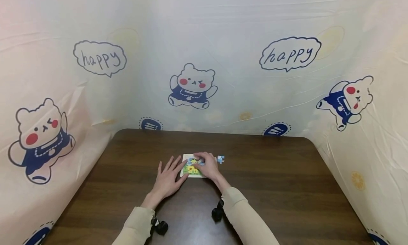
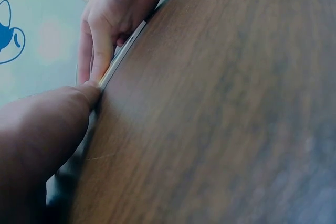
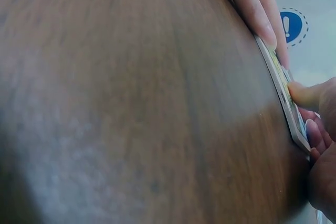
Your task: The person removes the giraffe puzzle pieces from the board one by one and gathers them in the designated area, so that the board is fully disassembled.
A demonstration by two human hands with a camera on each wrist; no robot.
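A small jigsaw puzzle in a white frame (image 1: 182, 174) lies flat on the table, showing a yellow animal on green and blue. At its left edge my left hand (image 1: 167, 181) rests with fingers spread, the index fingertip and thumb touching the frame. My right hand (image 1: 208, 166) is over the puzzle's right part, thumb and index finger curled around a small bluish puzzle piece (image 1: 201, 161), mostly hidden by the fingers. In the right wrist view, the right thumb (image 3: 307, 95) touches the puzzle's surface. The left wrist view shows the frame's thin edge (image 2: 123, 56) beneath the right hand.
Just right of the right hand lies a loose blue-and-white puzzle piece (image 1: 221, 159). The dark wooden table (image 1: 271, 181) extends on all sides. A pale curtain (image 1: 236, 96) printed with cartoon bears hangs behind and beside it. Black wrist cameras (image 1: 161, 227) sit under both sleeves.
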